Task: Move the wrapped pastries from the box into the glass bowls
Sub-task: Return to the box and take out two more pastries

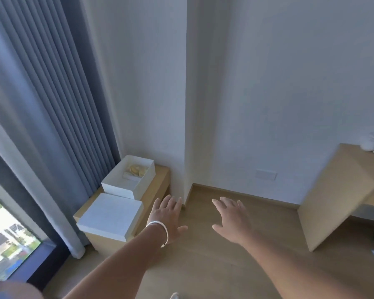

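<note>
Ahead, we hold both hands flat, fingers spread and gripping nothing, left hand (167, 214) just beside the closed white box (110, 215), right hand (230, 219) well apart, while the pastries (136, 169) lie in the open box (129, 178) beyond.

Soft daylight from the window (7, 240) at left; blurred, bowed edges.
</note>
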Demonstrator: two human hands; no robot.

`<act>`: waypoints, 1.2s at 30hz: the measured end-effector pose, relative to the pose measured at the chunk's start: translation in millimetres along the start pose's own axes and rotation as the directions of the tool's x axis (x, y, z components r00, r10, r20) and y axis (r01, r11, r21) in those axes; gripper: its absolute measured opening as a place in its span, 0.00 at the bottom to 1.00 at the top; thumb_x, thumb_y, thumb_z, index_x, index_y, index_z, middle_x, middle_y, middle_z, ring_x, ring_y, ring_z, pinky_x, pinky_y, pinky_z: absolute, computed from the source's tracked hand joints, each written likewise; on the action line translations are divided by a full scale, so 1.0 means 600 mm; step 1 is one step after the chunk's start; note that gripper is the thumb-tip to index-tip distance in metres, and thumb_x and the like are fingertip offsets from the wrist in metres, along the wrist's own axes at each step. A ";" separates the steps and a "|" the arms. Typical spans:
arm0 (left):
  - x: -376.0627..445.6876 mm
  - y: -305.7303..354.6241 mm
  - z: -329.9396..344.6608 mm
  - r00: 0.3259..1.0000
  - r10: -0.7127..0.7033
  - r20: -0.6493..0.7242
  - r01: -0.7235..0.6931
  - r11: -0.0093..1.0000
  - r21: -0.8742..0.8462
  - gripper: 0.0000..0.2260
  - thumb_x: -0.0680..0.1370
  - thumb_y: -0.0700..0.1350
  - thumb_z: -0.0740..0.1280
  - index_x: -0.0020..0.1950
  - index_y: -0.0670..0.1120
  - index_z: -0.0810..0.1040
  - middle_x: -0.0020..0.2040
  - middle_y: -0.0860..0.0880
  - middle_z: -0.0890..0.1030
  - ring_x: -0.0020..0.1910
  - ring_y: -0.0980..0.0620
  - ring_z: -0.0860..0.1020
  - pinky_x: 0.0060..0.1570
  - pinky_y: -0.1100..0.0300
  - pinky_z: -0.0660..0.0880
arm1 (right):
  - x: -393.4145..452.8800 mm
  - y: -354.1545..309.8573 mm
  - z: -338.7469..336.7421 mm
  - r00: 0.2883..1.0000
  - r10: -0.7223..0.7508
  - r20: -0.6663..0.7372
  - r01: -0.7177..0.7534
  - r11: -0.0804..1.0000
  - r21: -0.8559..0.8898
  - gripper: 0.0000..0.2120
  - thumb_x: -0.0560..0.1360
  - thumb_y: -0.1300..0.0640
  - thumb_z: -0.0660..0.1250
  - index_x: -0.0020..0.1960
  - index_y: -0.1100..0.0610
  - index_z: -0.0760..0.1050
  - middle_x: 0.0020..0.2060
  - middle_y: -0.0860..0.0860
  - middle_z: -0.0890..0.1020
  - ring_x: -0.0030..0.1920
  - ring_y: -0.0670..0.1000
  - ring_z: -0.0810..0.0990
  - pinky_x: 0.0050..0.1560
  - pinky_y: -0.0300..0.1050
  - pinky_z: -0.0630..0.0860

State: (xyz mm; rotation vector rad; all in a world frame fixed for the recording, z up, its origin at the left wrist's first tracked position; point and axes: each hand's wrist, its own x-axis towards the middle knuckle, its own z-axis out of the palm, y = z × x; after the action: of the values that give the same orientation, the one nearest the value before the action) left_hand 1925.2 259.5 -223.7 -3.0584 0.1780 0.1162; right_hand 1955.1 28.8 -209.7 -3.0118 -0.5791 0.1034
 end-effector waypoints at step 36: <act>0.763 -0.316 -0.065 0.925 -0.376 0.052 0.377 0.926 -0.010 0.40 0.77 0.66 0.54 0.78 0.47 0.39 0.80 0.45 0.49 0.78 0.46 0.46 0.74 0.44 0.44 | 0.949 0.065 -0.089 0.859 -0.510 0.051 0.503 0.858 0.104 0.36 0.77 0.44 0.62 0.79 0.49 0.49 0.78 0.52 0.55 0.77 0.53 0.53 0.75 0.47 0.48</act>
State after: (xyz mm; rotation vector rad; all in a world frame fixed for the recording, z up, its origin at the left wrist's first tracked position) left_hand 2403.8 392.5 -208.2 -3.0367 -0.4171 0.1687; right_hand 2501.5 201.4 -189.3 -2.6688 -1.3153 0.2053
